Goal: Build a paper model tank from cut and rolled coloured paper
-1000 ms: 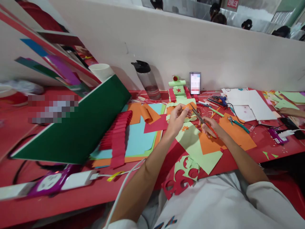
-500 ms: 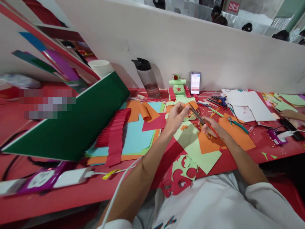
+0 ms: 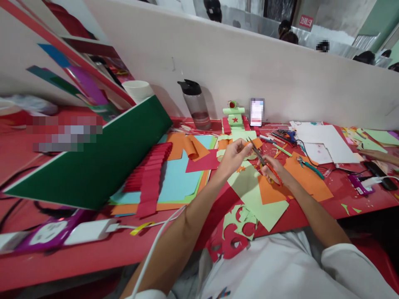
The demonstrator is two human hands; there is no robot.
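My left hand is closed in a pinch at a small piece of orange paper, which the fingers partly hide. My right hand grips scissors with red-orange handles. Their blades are slightly parted and point at the left fingertips. Beneath the hands lie a light green sheet and an orange sheet. Small orange cut-outs rest on the green sheet. Behind the hands stands a green and red paper model with a red star. Green paper scraps with round holes lie near my body.
A dark green board leans at the left beside pleated red paper. A bottle and a phone stand by the white partition. Teal-handled pliers lie right. Another person's hand is at the far right.
The scissor blades look further parted than before, and the right hand has shifted slightly left. The left hand keeps its pinch. The whole view has moved a little.
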